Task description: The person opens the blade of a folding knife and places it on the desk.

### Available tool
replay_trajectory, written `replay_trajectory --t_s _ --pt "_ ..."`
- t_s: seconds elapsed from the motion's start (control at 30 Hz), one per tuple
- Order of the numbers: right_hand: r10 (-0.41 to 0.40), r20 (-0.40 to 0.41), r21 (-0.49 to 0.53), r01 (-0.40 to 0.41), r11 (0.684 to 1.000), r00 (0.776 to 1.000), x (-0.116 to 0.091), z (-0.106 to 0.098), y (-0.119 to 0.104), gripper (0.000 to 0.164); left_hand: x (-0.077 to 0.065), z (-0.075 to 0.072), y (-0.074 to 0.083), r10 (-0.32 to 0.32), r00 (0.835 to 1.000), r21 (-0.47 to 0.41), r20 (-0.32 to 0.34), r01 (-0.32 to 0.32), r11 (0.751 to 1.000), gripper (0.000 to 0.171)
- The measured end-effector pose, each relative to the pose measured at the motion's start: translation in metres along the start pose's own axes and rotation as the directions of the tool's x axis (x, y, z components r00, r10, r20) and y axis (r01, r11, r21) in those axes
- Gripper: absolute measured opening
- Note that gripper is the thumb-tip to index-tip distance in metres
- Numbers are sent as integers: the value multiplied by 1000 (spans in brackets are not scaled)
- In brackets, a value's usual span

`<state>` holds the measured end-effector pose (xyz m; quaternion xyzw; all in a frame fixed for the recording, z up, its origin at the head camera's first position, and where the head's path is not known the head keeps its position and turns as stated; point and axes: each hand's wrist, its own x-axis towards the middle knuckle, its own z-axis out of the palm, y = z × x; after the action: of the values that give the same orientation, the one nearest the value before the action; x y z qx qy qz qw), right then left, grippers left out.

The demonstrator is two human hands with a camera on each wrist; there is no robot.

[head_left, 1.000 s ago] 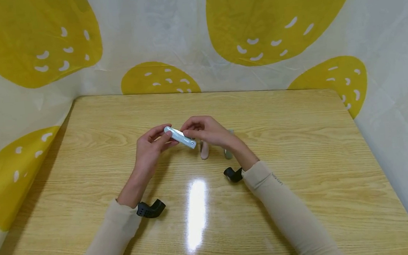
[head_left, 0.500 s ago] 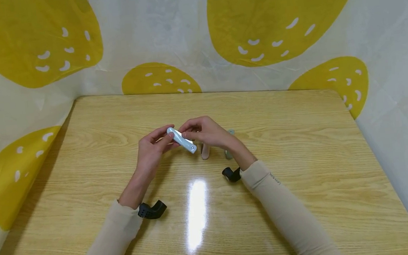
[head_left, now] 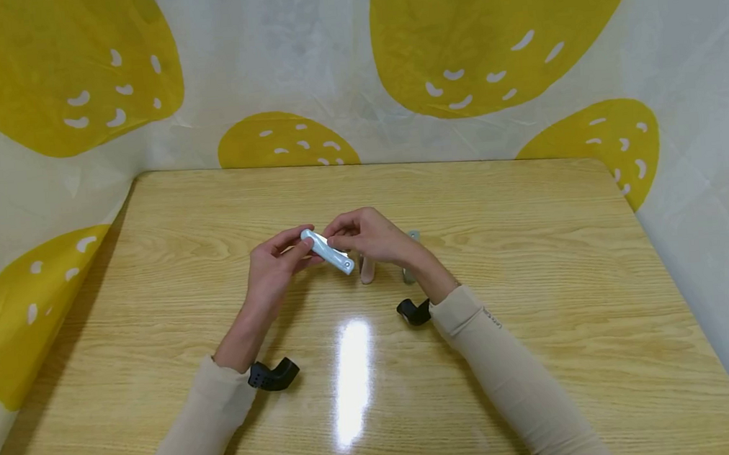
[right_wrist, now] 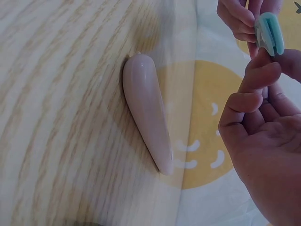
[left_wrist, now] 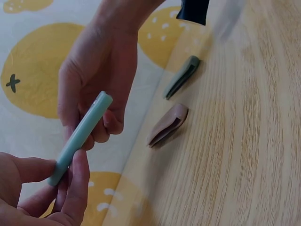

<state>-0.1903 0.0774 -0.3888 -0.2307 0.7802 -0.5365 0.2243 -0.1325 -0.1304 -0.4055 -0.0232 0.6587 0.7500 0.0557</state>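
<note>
A light blue folding knife [head_left: 331,253] is held above the table, tilted, with a rivet near its lower right end. My left hand [head_left: 270,268] grips its upper left end between thumb and fingers. At its long edge, where a white strip of blade shows, my right hand [head_left: 370,237] pinches with thumb and forefinger. The right wrist view shows the knife [right_wrist: 276,33] nearly end-on, its slot facing the right fingertips. Behind the right hand lie a pink folding knife [left_wrist: 168,123] and a green one [left_wrist: 181,77], both with dark slots; the head view partly hides them.
The wooden table [head_left: 523,257] runs back to a white curtain [head_left: 298,60] printed with yellow fruit. Black wrist mounts [head_left: 275,375] stick out inward from both sleeves, low over the table.
The knife and my left hand have shifted slightly right and down, and the knife has tipped a little steeper. A gap with white blade shows along its edge. My right hand has barely moved.
</note>
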Motion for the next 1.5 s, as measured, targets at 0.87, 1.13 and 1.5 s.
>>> replay_trajectory --t_s 0.87,1.13,1.5 --pt "16 -185 25 -11 1000 983 -5 -9 11 24 2 0 0 -39 996 -72 -76 34 997 36" --pt "-9 -151 10 11 1000 989 -5 -12 10 21 1 -8 3 -26 996 -30 -81 23 999 36" --pt "-35 -39 -4 35 999 999 -3 -2 -1 23 -1 3 7 7 1000 33 -28 -6 999 35"
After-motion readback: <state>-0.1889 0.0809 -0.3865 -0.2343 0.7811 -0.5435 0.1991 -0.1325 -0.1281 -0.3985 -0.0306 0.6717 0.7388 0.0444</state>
